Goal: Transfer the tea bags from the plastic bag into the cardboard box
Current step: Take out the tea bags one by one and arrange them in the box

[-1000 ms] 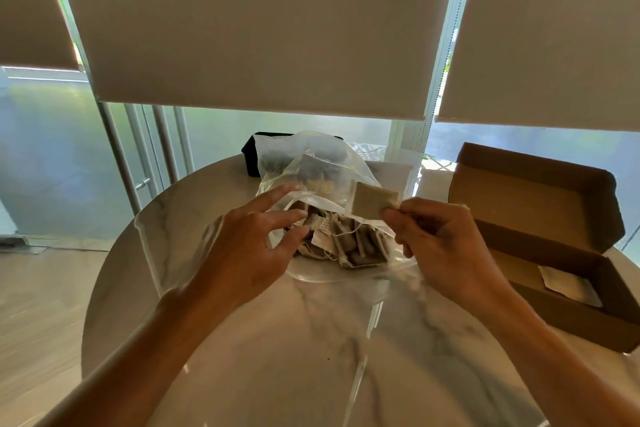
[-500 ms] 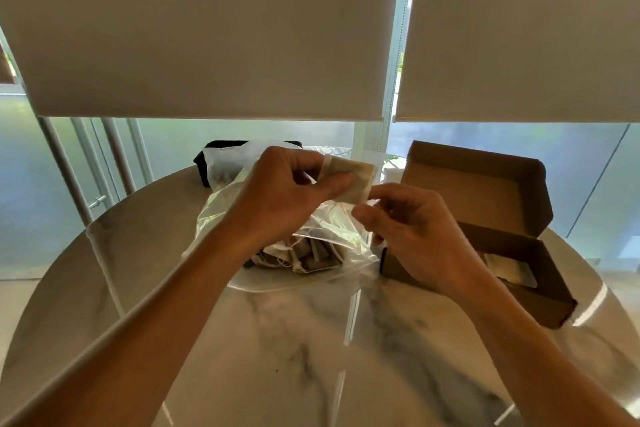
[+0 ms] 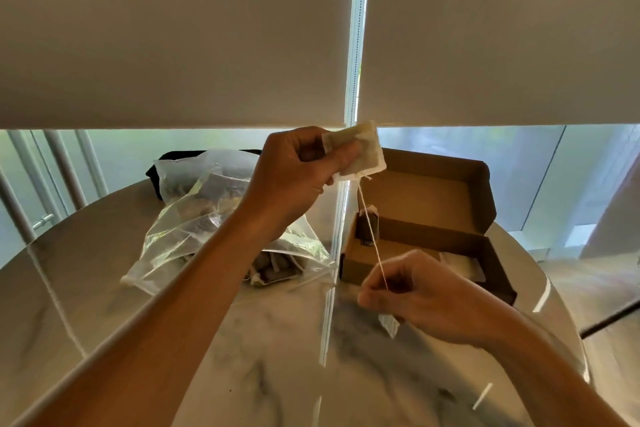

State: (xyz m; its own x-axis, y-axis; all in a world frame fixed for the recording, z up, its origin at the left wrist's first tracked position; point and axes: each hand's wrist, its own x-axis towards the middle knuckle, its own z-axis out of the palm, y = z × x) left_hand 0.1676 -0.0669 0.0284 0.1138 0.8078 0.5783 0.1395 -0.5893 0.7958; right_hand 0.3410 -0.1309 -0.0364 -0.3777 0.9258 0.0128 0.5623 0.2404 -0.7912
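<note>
Lifted clear of the plastic bag (image 3: 221, 218) since a moment ago, the tea bag (image 3: 363, 152) hangs pinched in the left hand (image 3: 298, 173) above the table while the right hand (image 3: 415, 291) pinches its string (image 3: 372, 239) taut, so slacken the string before lowering both into the cardboard box (image 3: 429, 229).

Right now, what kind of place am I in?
Probably a home or apartment dining spot by a window: a round marble table, roller blinds drawn partway down, and glass panes behind.
</note>
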